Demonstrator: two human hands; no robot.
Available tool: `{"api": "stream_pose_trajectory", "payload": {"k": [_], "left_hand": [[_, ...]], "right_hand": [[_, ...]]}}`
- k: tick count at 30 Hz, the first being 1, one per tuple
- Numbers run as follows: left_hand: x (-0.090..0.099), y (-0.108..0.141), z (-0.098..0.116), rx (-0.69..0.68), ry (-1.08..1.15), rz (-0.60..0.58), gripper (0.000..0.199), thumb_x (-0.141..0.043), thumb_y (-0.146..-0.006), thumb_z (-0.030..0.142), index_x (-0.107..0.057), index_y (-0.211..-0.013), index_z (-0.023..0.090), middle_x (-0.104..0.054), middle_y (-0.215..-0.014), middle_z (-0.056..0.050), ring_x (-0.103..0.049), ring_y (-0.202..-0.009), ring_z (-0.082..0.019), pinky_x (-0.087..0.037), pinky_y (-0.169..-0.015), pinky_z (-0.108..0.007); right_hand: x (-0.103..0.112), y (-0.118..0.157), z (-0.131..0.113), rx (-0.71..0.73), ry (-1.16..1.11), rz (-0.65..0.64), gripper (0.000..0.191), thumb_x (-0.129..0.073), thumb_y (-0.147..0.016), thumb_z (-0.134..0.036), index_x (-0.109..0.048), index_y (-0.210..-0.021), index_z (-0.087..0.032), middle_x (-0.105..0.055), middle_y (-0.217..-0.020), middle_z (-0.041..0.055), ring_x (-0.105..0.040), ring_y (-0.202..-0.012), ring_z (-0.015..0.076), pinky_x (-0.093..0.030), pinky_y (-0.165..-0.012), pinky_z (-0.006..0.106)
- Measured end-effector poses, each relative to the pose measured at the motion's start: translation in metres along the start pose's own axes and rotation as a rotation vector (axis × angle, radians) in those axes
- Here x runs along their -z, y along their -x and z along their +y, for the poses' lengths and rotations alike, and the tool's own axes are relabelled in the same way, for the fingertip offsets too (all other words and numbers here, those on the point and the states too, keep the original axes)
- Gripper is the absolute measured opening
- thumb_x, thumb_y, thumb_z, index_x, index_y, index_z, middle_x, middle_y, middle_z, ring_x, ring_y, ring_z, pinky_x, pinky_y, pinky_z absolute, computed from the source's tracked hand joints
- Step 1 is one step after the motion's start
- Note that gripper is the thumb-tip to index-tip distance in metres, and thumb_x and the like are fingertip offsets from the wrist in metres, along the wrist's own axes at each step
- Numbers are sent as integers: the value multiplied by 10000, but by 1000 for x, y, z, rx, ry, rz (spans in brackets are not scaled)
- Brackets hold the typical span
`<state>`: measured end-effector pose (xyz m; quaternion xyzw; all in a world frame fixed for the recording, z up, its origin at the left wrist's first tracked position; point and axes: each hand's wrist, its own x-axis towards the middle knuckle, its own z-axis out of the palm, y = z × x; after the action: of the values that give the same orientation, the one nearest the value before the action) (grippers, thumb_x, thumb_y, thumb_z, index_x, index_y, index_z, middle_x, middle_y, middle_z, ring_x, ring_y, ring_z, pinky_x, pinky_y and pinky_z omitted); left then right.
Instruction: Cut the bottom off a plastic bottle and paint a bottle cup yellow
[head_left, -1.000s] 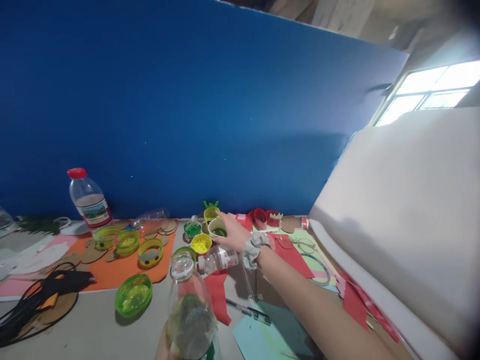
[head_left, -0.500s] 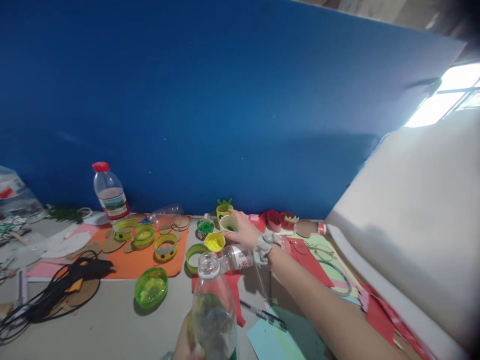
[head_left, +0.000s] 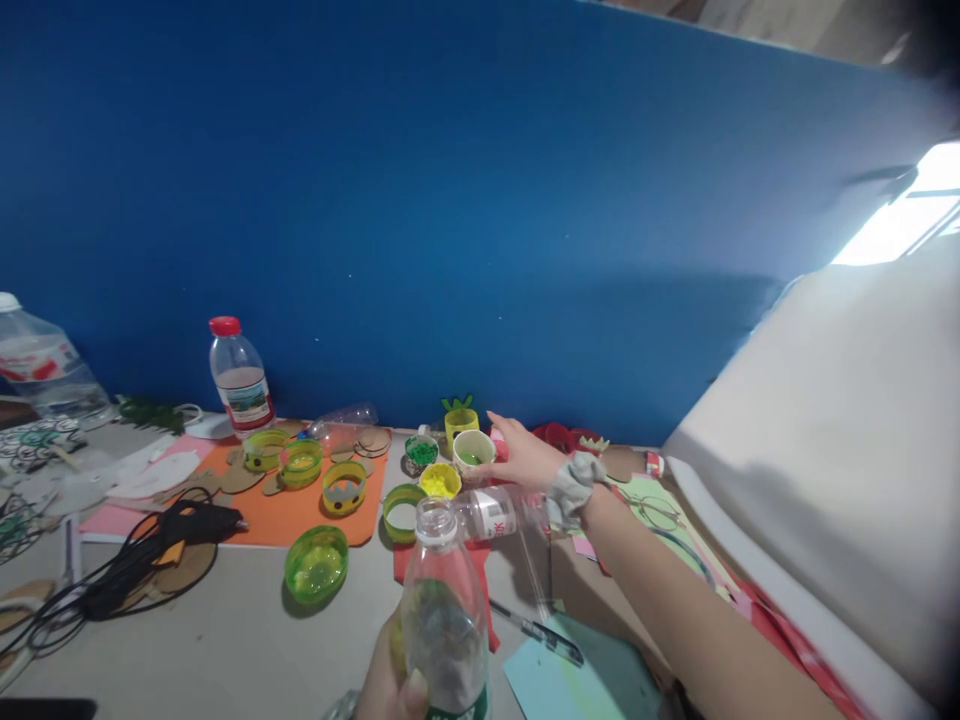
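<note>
In my left hand (head_left: 391, 668) is a clear, uncapped plastic bottle (head_left: 444, 630), upright at the bottom middle with a green label low on it. My right hand (head_left: 525, 455) reaches across with thumb and fingers spread, just right of a pale paper cup (head_left: 474, 438) with something green inside; whether the thumb touches the cup I cannot tell. Close by stand a cup of yellow bits (head_left: 439, 482), a cup of green bits (head_left: 421, 454) and a yellow ring with green leaves (head_left: 460, 425). A clear bottle (head_left: 487, 513) lies on its side under my right wrist.
Several yellow-green rings (head_left: 344, 488) stand on orange paper (head_left: 262, 520). A green bowl (head_left: 316, 566), a glue gun with black cord (head_left: 191, 525) and a red-capped bottle (head_left: 240, 380) are left. A pen (head_left: 540, 634) lies right. A blue panel (head_left: 450, 200) rises behind.
My right hand has moved off the paper cup to the right and its fingers have spread. The left hand still holds the bottle. The whole view has shifted slightly.
</note>
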<state>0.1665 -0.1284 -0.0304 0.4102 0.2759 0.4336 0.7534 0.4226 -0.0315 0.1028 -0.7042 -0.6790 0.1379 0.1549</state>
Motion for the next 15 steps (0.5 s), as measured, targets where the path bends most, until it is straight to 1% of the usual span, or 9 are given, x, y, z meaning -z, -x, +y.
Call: {"api": "stream_pose_trajectory", "payload": {"k": [3,5,8,10,11,12,13,14,15], "left_hand": [[0,3,1,-37,-94,64,646,-731,-611,717,-746,-990,194,-757,-989,-125,-636,-1088,-404,-498,-972,-483],[-1,3,3,-53,-152,117,581,-738,-634,679,-766,-965,203,-758,-1032,-129,-570,-1200,-417,-467,-1027,-479],[-2,1,3,-64,-162,214,375,-767,-701,514,-787,-915,206,-763,-1060,-120,-519,-1276,-404,-440,-1069,-458],[0,0,-1,-101,-142,259,300,-753,-739,451,-795,-902,202,-769,-1057,-118,-506,-1304,-388,-397,-1114,-444],[3,0,-5,-113,-139,287,284,-742,-754,442,-798,-896,202,-770,-1063,-118,-493,-1324,-377,-359,-1144,-433],[7,1,-8,-104,-143,321,269,-729,-771,437,-801,-889,206,-771,-1074,-114,-473,-1349,-363,-316,-1173,-420],[11,2,-12,-82,-152,360,258,-730,-773,433,-802,-888,214,-767,-1099,-105,-445,-1378,-349,-269,-1198,-403],[16,3,-16,-37,-148,401,234,-740,-768,420,-803,-882,226,-760,-1136,-89,-410,-1408,-332,-238,-1212,-386],[20,5,-19,28,-140,425,208,-748,-765,399,-800,-890,240,-756,-1155,-69,-382,-1429,-320,-225,-1217,-386]], "right_hand": [[15,18,5,-34,77,44,729,-566,-880,-537,-397,-1470,-144,-435,-1494,200,-454,-1354,347,-355,-1107,472],[24,37,11,-61,132,62,618,-503,-902,-495,-489,-1398,-126,-539,-1399,204,-521,-1285,357,-385,-1077,483],[34,77,30,-125,207,87,512,-460,-887,-452,-586,-1275,-143,-645,-1230,230,-605,-1133,412,-443,-960,560],[38,110,48,-155,247,70,422,-432,-880,-427,-617,-1193,-214,-692,-1139,183,-656,-1030,377,-488,-888,529],[38,127,58,-178,249,29,375,-451,-868,-420,-627,-1152,-248,-695,-1145,162,-665,-1016,357,-507,-862,504],[36,146,68,-215,257,-13,298,-468,-850,-391,-648,-1063,-284,-711,-1109,140,-679,-978,340,-523,-819,485],[32,164,78,-259,273,-66,191,-514,-812,-393,-659,-904,-310,-734,-976,121,-697,-857,328,-536,-729,468],[27,182,87,-285,260,-109,126,-549,-782,-402,-652,-798,-331,-734,-859,103,-699,-757,304,-540,-678,443],[20,200,94,-304,248,-112,130,-556,-782,-415,-632,-706,-343,-722,-767,94,-688,-675,278,-535,-621,413]]}}
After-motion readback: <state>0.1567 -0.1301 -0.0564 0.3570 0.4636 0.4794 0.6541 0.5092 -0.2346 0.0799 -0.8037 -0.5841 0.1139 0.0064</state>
